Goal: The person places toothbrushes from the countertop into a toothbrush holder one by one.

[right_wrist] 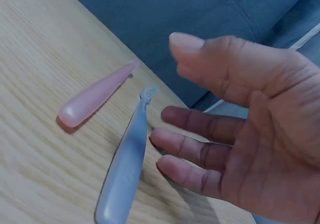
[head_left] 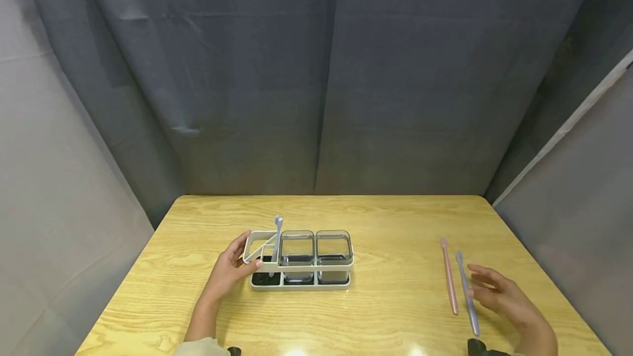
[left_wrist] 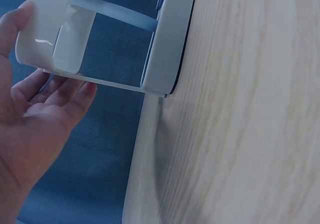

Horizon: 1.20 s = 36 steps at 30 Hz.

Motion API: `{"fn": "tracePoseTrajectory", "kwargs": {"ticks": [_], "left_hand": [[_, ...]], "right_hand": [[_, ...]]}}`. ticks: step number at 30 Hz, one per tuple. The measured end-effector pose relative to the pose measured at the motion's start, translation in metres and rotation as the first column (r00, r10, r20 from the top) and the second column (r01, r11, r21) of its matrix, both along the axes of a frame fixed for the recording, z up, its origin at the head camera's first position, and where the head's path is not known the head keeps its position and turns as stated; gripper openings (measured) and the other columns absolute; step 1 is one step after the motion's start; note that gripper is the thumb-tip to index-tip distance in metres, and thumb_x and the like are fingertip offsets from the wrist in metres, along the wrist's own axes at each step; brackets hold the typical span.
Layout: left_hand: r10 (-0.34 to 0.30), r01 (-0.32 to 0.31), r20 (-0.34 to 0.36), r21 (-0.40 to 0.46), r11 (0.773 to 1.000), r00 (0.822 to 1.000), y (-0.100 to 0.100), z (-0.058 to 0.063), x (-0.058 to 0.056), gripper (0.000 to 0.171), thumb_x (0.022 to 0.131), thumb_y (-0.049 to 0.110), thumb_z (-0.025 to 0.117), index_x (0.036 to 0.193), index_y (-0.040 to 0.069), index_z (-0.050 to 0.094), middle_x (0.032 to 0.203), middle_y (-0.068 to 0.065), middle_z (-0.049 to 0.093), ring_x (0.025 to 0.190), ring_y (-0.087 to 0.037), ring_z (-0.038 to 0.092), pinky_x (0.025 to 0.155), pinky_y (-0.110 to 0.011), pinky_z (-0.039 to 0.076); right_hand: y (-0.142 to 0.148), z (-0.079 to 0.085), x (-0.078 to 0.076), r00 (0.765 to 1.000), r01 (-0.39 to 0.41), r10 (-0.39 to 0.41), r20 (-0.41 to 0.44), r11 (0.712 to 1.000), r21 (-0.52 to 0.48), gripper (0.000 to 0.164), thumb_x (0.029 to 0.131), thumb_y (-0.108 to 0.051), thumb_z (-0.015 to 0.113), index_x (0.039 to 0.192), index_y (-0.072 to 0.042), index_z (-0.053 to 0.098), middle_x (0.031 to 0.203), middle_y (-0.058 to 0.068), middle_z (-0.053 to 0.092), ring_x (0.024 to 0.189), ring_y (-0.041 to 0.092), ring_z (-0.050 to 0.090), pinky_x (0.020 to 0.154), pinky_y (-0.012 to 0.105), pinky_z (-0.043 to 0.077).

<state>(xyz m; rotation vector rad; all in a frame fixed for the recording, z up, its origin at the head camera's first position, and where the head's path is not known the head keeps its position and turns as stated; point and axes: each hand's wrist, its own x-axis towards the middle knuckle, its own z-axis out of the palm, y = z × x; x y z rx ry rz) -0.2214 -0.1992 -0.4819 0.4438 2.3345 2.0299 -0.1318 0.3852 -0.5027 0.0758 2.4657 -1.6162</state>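
Note:
My left hand [head_left: 228,272] grips the left end of a white toothbrush holder [head_left: 316,287], thumb at the front of the upper rim and fingers behind. A light blue toothbrush [head_left: 278,238] stands head up in the holder's small compartment; its handle [left_wrist: 115,11] slants between the two tiers in the left wrist view. Two clear square cups [head_left: 297,246] sit in the other compartments. At the right, my right hand [head_left: 509,301] hovers with fingers spread, close beside a lavender-blue toothbrush [right_wrist: 125,169]. Left of that lies a pink toothbrush [right_wrist: 97,96], both flat on the table.
The wood-grain table [head_left: 395,268] carries the holder near its middle and the two loose toothbrushes towards its right side. Dark grey curtains [head_left: 257,98] hang behind the far edge, with lighter fabric [head_left: 64,180] at the sides.

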Motion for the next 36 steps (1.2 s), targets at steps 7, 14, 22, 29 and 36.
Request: {"fn": "tracePoseTrajectory", "kwargs": {"ticks": [7, 14, 22, 29, 36], "left_hand": [[0.01, -0.01, -0.032, -0.021, 1.0, 0.999, 0.002, -0.003, -0.002, 0.076, 0.08, 0.009, 0.074, 0.143, 0.005, 0.032, 0.141, -0.018, 0.039, 0.129, -0.034, 0.034, 0.1, -0.049, 0.032], [0.014, -0.013, 0.008, -0.05, 0.999, 1.0, 0.0, -0.004, -0.003, 0.078, 0.079, 0.014, 0.076, 0.144, 0.008, 0.033, 0.141, -0.018, 0.038, 0.127, -0.038, 0.035, 0.101, -0.051, 0.029], [0.009, -0.008, 0.011, -0.062, 0.998, 1.0, -0.005, -0.003, -0.004, 0.079, 0.079, 0.016, 0.076, 0.144, 0.008, 0.032, 0.142, -0.019, 0.037, 0.128, -0.037, 0.035, 0.101, -0.05, 0.03], [0.006, -0.005, 0.024, -0.056, 0.998, 1.0, -0.005, -0.003, -0.002, 0.079, 0.079, 0.014, 0.076, 0.144, 0.008, 0.032, 0.142, -0.018, 0.037, 0.127, -0.038, 0.036, 0.1, -0.048, 0.033], [0.014, -0.013, 0.03, -0.053, 0.999, 0.999, -0.003, -0.002, -0.001, 0.079, 0.079, 0.013, 0.075, 0.145, 0.009, 0.031, 0.143, -0.018, 0.035, 0.128, -0.036, 0.035, 0.101, -0.048, 0.031]], "right_hand": [[0.004, -0.009, -0.004, 0.998, 0.014, -0.013, 0.066, 1.0, -0.02, 0.074, 0.087, -0.016, 0.064, 0.141, 0.009, 0.021, 0.126, 0.034, 0.037, 0.104, 0.031, 0.052, 0.08, 0.037, 0.05], [0.007, -0.015, -0.007, 0.997, 0.033, -0.037, 0.072, 0.998, 0.052, 0.079, 0.081, -0.013, 0.072, 0.138, 0.014, 0.025, 0.114, 0.026, 0.044, 0.096, 0.027, 0.052, 0.076, 0.033, 0.051], [0.0, -0.017, -0.011, 0.996, 0.059, -0.064, 0.065, 0.996, 0.07, 0.08, 0.076, -0.01, 0.076, 0.135, 0.016, 0.028, 0.104, 0.021, 0.041, 0.085, 0.025, 0.05, 0.072, 0.032, 0.051], [-0.001, -0.019, -0.013, 0.995, 0.079, -0.083, 0.046, 0.993, 0.091, 0.073, 0.077, -0.005, 0.073, 0.132, 0.017, 0.031, 0.096, 0.016, 0.041, 0.081, 0.024, 0.051, 0.072, 0.033, 0.052], [-0.002, -0.018, -0.013, 0.994, 0.105, -0.108, 0.02, 0.985, 0.138, 0.069, 0.077, -0.004, 0.072, 0.13, 0.019, 0.034, 0.087, 0.013, 0.049, 0.076, 0.023, 0.055, 0.068, 0.033, 0.053]]}}
